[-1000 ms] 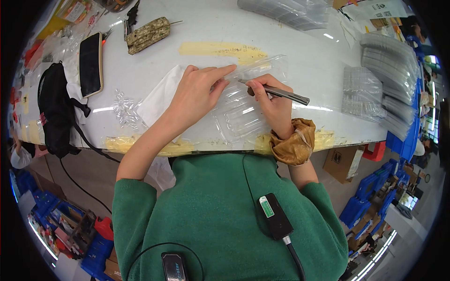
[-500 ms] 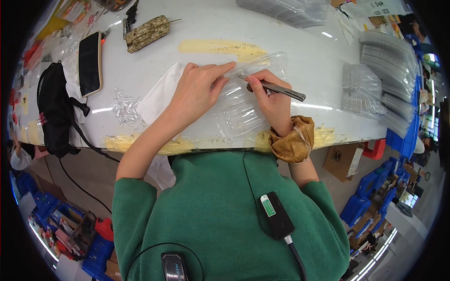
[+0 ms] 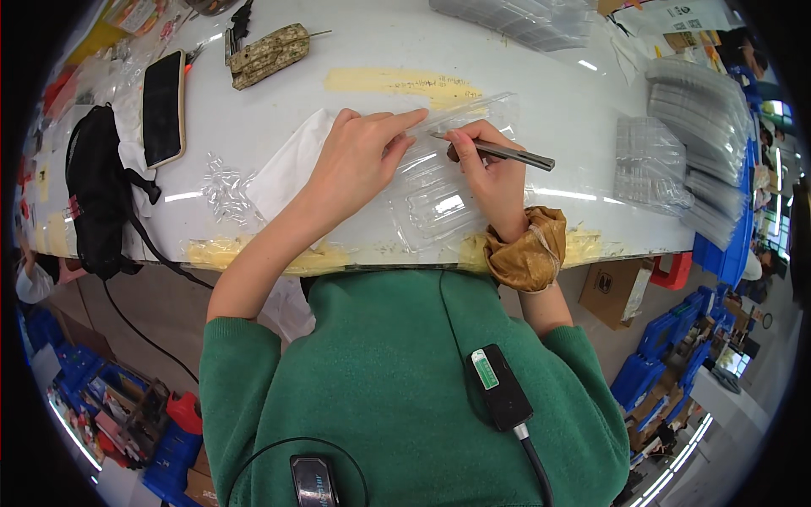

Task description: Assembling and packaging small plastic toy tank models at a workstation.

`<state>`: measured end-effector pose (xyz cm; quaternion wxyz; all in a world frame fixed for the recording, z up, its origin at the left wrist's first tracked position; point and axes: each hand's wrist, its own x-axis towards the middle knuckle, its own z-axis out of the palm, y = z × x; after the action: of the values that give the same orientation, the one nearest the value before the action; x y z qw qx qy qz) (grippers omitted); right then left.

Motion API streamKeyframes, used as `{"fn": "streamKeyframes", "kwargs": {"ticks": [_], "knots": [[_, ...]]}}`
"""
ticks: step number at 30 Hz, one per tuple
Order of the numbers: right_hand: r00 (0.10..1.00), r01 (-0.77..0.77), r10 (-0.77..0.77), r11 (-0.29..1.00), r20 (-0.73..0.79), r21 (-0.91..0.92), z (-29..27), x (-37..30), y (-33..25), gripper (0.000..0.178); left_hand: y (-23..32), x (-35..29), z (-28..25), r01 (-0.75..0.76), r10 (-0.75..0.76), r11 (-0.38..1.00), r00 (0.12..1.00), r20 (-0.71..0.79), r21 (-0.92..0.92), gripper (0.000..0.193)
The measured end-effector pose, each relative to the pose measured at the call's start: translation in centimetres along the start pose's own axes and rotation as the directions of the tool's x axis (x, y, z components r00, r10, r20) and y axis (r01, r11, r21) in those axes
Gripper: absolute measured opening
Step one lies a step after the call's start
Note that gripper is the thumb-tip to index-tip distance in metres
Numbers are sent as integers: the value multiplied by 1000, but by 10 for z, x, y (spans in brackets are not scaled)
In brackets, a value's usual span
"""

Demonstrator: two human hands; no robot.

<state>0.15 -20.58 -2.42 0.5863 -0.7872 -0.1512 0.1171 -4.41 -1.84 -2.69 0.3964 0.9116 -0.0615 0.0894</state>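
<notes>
A clear plastic blister tray (image 3: 427, 203) with molded hollows lies at a slant on the white table in front of me. My left hand (image 3: 359, 156) rests against its left side, index finger stretched out and thumb apart from it. In my right hand (image 3: 494, 177) is a slim dark-grey craft knife (image 3: 524, 157), pinched like a pen. Its thin tip points left at the tray, close to my left thumb and index finger. Whether the tip touches the plastic I cannot tell. Under my left hand lies a white sheet or cloth (image 3: 291, 169).
Clear plastic scraps (image 3: 226, 193) lie left of the white sheet. Farther left are a phone (image 3: 164, 110) and a black pouch (image 3: 95, 194). A camouflage-patterned object (image 3: 270, 56) lies at the back. Stacked clear trays (image 3: 697, 110) stand at the right, more trays (image 3: 524, 21) at the far edge.
My right hand and the knife have shifted very slightly. My left hand stays nearly in place on the tray. The whole view has moved a little.
</notes>
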Motion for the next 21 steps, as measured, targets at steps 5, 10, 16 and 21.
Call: {"fn": "streamKeyframes", "kwargs": {"ticks": [5, 10, 16, 21], "knots": [[991, 126, -124, 992, -55, 29, 5, 0, 6, 9, 0, 0, 1, 12, -13, 1000, 1000, 14, 8, 27], [993, 118, -117, 993, -33, 0, 3, -1, 7, 8, -1, -1, 0, -10, 10, 1000, 1000, 2, 10, 27], [992, 125, -124, 992, -31, 24, 4, 0, 7, 6, -1, -1, 0, 6, -6, 1000, 1000, 16, 7, 27], [995, 88, -84, 994, -63, 61, 5, 0, 6, 6, 0, -1, 0, 5, -5, 1000, 1000, 9, 0, 27]]}}
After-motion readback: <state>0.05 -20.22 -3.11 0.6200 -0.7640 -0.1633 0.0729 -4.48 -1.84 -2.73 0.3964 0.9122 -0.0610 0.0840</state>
